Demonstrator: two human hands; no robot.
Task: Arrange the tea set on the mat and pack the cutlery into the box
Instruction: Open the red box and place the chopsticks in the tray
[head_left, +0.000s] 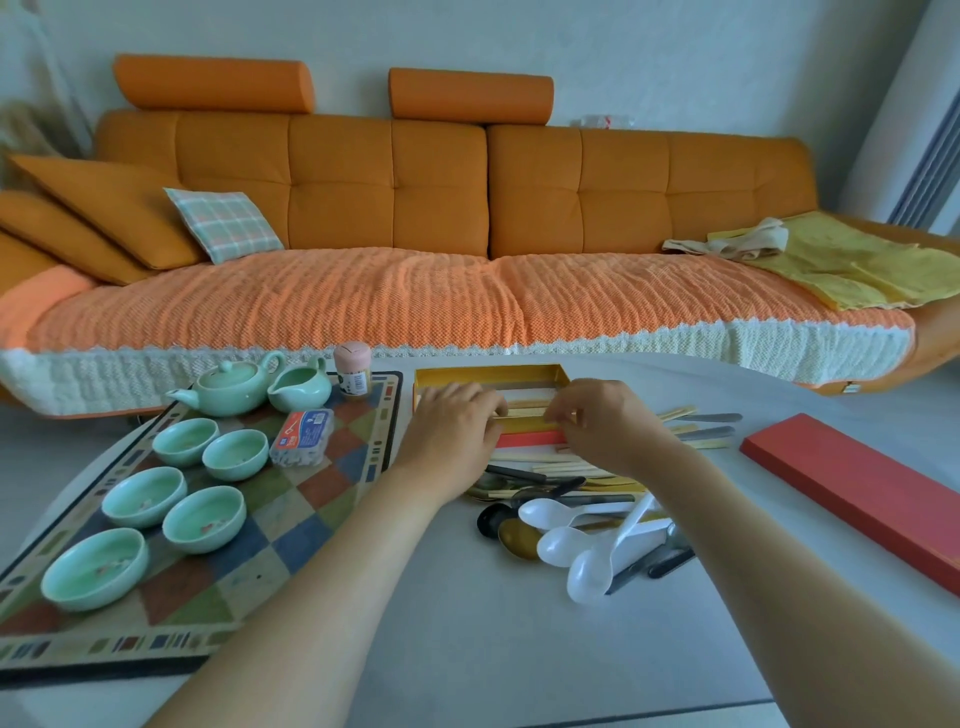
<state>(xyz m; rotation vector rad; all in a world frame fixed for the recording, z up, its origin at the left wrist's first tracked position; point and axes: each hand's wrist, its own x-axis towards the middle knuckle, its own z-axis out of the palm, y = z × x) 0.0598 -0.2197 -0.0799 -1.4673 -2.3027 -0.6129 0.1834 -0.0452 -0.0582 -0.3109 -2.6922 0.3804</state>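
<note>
I see the open yellow-lined cardboard box (491, 375) on the white table (467, 623) holding pale wooden chopsticks (524, 411) — my left hand (454, 421) and right hand (605, 423) reach in palm-down, each pinching them; loose cutlery lies nearer.

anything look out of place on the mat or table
Two things on the mat are not tea ware: a clear plastic toothpick box lying beside the cups, and a small pink-lidded jar by the pitcher. The spoons lie in a loose, crossed heap on the table, not yet boxed.
</note>
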